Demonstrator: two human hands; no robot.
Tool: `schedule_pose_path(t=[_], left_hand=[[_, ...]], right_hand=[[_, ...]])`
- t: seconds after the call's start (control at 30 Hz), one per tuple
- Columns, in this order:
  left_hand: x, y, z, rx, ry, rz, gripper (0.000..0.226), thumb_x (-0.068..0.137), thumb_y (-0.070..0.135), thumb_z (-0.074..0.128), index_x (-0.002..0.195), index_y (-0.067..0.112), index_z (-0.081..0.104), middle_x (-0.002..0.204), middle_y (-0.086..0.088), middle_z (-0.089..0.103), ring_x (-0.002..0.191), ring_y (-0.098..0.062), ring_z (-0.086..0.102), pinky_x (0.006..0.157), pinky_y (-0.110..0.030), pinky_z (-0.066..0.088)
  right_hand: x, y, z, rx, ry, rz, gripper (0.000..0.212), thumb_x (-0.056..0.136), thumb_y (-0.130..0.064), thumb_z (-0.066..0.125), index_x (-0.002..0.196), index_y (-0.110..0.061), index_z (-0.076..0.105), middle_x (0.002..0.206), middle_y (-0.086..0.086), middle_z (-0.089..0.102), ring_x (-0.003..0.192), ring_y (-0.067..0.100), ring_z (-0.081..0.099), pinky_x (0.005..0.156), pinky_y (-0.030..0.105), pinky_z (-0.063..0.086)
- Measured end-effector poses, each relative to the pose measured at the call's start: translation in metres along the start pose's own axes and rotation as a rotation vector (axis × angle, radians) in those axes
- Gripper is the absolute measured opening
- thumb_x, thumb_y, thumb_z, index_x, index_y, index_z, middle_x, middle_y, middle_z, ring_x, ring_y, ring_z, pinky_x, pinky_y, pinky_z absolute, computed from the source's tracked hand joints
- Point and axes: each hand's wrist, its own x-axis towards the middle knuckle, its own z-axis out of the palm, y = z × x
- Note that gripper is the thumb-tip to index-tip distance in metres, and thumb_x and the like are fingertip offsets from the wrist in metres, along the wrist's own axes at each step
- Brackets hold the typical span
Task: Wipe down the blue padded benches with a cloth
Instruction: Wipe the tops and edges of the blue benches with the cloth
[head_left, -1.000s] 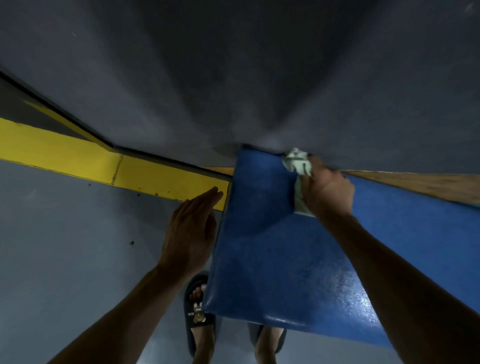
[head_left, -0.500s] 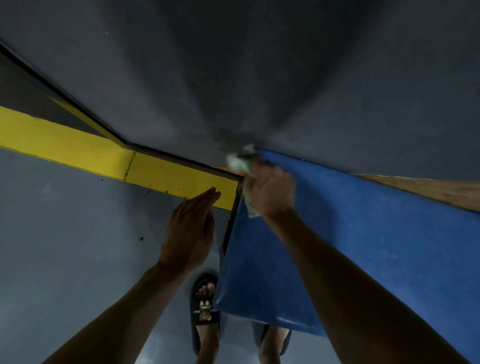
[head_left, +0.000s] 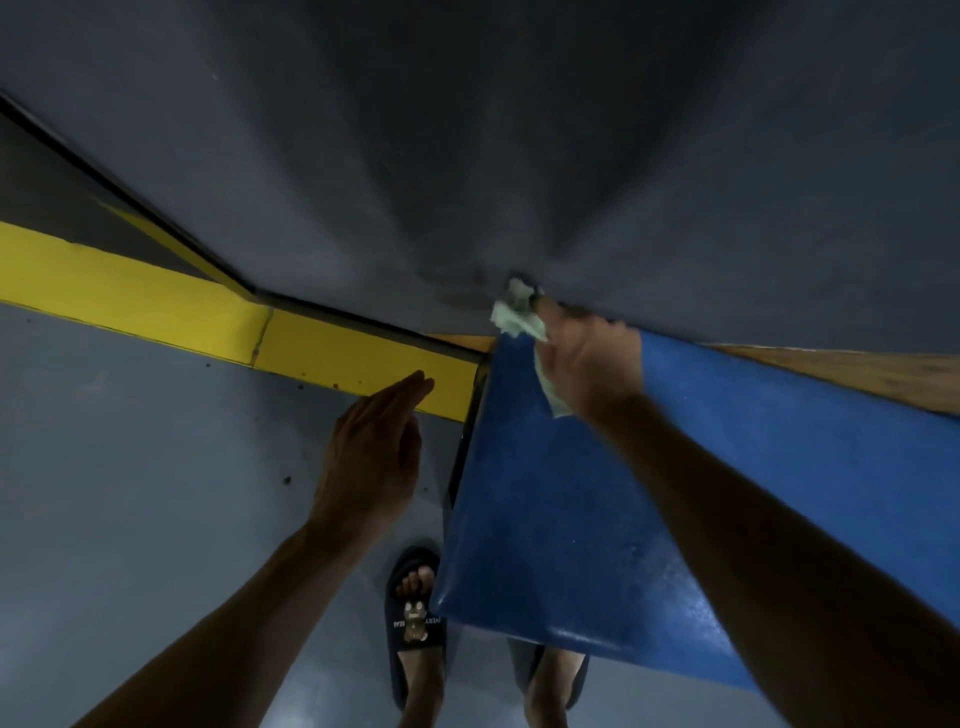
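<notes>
The blue padded bench (head_left: 571, 519) fills the lower right, its left end toward me. My right hand (head_left: 589, 369) grips a pale green cloth (head_left: 511, 314) and presses it on the bench's far left corner, right against the grey wall. Part of the cloth trails under my palm. My left hand (head_left: 371, 457) hovers over the floor just left of the bench, fingers straight and together, holding nothing.
A grey wall (head_left: 467, 156) rises directly behind the bench. A yellow painted strip (head_left: 208, 322) runs along the wall's base at left. A wooden ledge (head_left: 857, 374) shows behind the bench at right. My sandalled feet (head_left: 415, 623) stand on the grey floor beside and under the bench edge.
My right hand swept the cloth left along the bench's back edge to the far corner and now sits slightly right of it. The left hand has barely moved.
</notes>
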Motion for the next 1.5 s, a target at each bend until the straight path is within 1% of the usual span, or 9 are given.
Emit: schedule_pose_path(t=[0.3,0.47,0.6,0.83,1.0,1.1,1.2,1.3,1.5], left_hand=[[-0.007,0.016,0.014,0.006,-0.043,0.059,0.048,0.098,0.02,0.037,0.145,0.018,0.048,0.147,0.001,0.051,0.133,-0.017,0.048,0.108,-0.029,0.033],[-0.007,0.02,0.014,-0.011,-0.038,0.087,0.047,0.099,0.02,0.036,0.143,0.018,0.05,0.148,0.002,0.05,0.135,-0.014,0.046,0.111,-0.034,0.036],[-0.009,0.018,0.016,-0.051,-0.049,0.103,0.049,0.097,0.016,0.038,0.144,0.016,0.048,0.147,0.001,0.051,0.135,-0.015,0.047,0.11,-0.043,0.042],[-0.013,0.021,0.023,-0.045,-0.037,0.057,0.048,0.101,0.011,0.042,0.149,0.019,0.04,0.15,0.003,0.046,0.134,-0.002,0.038,0.11,-0.028,0.034],[-0.019,0.038,0.031,-0.06,-0.043,0.082,0.043,0.096,0.002,0.045,0.134,0.022,0.05,0.113,0.004,0.062,0.091,-0.006,0.055,0.077,-0.015,0.042],[-0.024,0.041,0.032,-0.055,-0.05,0.08,0.047,0.096,-0.002,0.046,0.136,0.022,0.051,0.122,0.013,0.057,0.104,0.006,0.049,0.088,-0.017,0.043],[-0.025,0.036,0.033,-0.035,-0.066,0.158,0.052,0.096,-0.002,0.047,0.145,0.017,0.046,0.14,0.015,0.045,0.127,0.006,0.037,0.104,-0.006,0.027],[-0.02,0.03,0.035,-0.022,-0.071,0.178,0.052,0.098,0.004,0.048,0.148,0.017,0.043,0.15,0.002,0.047,0.135,-0.011,0.044,0.108,-0.025,0.038],[-0.024,0.033,0.033,-0.053,-0.1,0.157,0.05,0.1,0.011,0.049,0.148,0.027,0.043,0.142,0.004,0.055,0.115,-0.004,0.053,0.091,-0.02,0.041]], right_hand=[[-0.051,-0.002,-0.007,0.109,-0.12,-0.262,0.031,0.081,-0.026,0.065,0.111,-0.022,0.07,0.074,0.0,0.069,0.049,0.021,0.06,0.05,0.023,0.044],[-0.074,0.087,-0.027,-0.096,-0.058,0.348,0.039,0.087,-0.027,0.054,0.125,-0.019,0.057,0.071,0.017,0.064,0.056,0.039,0.06,0.053,0.036,0.042],[-0.091,0.044,-0.015,0.066,-0.113,0.693,0.046,0.09,-0.022,0.053,0.136,-0.019,0.046,0.09,0.02,0.068,0.077,0.044,0.063,0.064,0.04,0.043],[-0.08,-0.051,0.003,0.31,-0.035,0.403,0.033,0.094,-0.023,0.059,0.125,-0.016,0.05,0.076,0.001,0.07,0.047,0.012,0.057,0.045,0.02,0.042],[-0.09,-0.059,0.008,0.267,-0.038,0.008,0.03,0.083,-0.022,0.059,0.112,-0.015,0.054,0.075,0.005,0.069,0.051,0.024,0.062,0.041,0.027,0.045],[-0.098,-0.022,0.002,0.213,0.037,-0.068,0.04,0.079,-0.027,0.051,0.117,-0.017,0.053,0.074,0.003,0.068,0.048,0.025,0.06,0.042,0.023,0.036],[-0.125,0.046,0.0,0.066,0.105,0.113,0.048,0.078,-0.027,0.055,0.125,-0.017,0.054,0.068,0.005,0.067,0.041,0.031,0.057,0.039,0.026,0.039],[-0.162,0.097,-0.015,-0.047,0.024,0.405,0.048,0.077,-0.03,0.056,0.123,-0.018,0.055,0.062,0.009,0.063,0.043,0.035,0.057,0.043,0.033,0.046],[-0.179,0.045,-0.01,0.099,0.005,0.681,0.053,0.079,-0.02,0.06,0.13,-0.021,0.046,0.069,0.017,0.067,0.049,0.041,0.061,0.045,0.038,0.047]])
